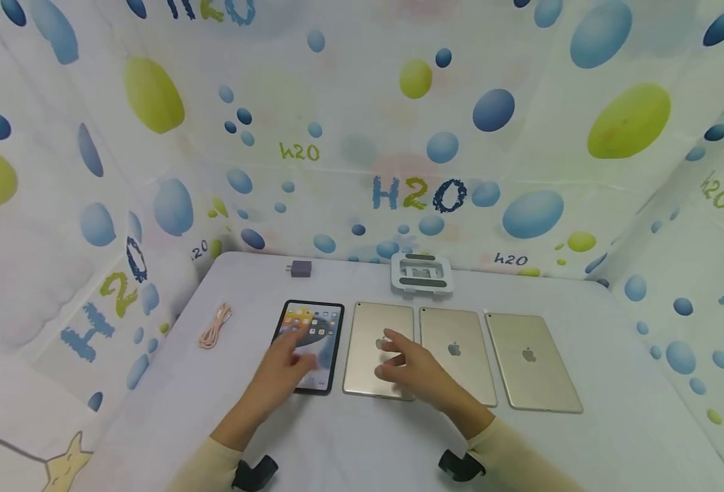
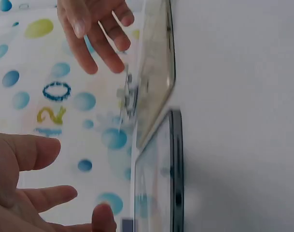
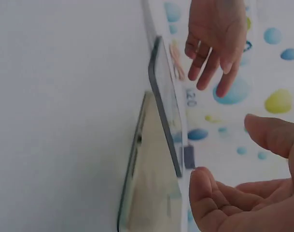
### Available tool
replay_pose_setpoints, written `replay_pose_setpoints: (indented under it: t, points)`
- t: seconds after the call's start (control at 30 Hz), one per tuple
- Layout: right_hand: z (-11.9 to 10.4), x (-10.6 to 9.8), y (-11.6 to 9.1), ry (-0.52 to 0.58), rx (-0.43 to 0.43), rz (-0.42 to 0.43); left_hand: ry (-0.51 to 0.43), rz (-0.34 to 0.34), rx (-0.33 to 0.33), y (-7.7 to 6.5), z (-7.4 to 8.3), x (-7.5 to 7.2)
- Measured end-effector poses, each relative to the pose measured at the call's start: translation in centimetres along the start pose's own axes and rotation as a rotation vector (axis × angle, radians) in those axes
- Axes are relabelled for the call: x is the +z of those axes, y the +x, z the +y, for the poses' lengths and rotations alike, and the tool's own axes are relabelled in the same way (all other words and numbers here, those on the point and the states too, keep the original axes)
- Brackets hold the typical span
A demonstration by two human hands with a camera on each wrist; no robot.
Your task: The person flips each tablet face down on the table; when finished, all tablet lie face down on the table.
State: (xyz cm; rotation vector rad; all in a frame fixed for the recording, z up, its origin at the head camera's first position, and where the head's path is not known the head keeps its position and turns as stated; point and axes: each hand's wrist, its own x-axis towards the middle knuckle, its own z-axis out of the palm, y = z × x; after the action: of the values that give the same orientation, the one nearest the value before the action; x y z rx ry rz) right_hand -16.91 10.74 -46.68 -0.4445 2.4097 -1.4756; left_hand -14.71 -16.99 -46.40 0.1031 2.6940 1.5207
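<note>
My left hand [image 1: 280, 372] hovers over a tablet [image 1: 332, 328] that lies face up with its lit home screen showing. Its fingers are spread and relaxed, with nothing in them. Over the first gold tablet [image 1: 364, 365], my right hand [image 1: 420, 372] is held with loosely bent fingers, also holding nothing. Two more gold tablets, one in the middle [image 1: 460, 328] and one at the right end [image 1: 534, 376], lie back up in the same row. Both wrist views show the hands [image 2: 21, 174] [image 3: 253, 193] raised above the tablets, apart from each other.
Behind the row sits a folded white stand [image 1: 422, 285] with grey pads. A dark charger plug [image 1: 301, 269] lies at the back left, and a coiled pink cable [image 1: 214, 329] nearer the left edge. Patterned curtain [image 1: 349, 157] closes off the white table [image 1: 398, 451] at back and sides.
</note>
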Motion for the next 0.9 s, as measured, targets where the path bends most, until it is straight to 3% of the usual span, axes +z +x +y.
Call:
replay_pose_setpoints:
  t: [0.13, 0.23, 0.33, 0.53, 0.77, 0.9]
  points:
    - [-0.6, 2.3, 1.0, 0.209, 0.018, -0.058, 0.042, 0.028, -0.072, -0.6, -1.3, -2.6]
    - [-1.1, 3.9, 1.7, 0.338, 0.062, -0.058, 0.060, 0.023, -0.140, -0.9, -2.0, -3.4]
    - [-1.3, 5.1, 2.4, 0.420, 0.116, -0.047, 0.037, 0.009, -0.181, -0.9, -2.5, -3.3]
    - [-1.8, 6.4, 3.4, 0.503, 0.182, -0.041, 0.007, 0.019, -0.164, -0.8, -3.3, -2.8]
    - [-2.5, 7.6, 3.8, 0.625, 0.206, -0.066, 0.026, 0.049, -0.203, -1.0, -3.8, -2.9]
    - [-3.0, 8.0, 3.7, 0.694, 0.213, -0.057, -0.039, 0.026, -0.212, -0.5, -4.0, -3.0]
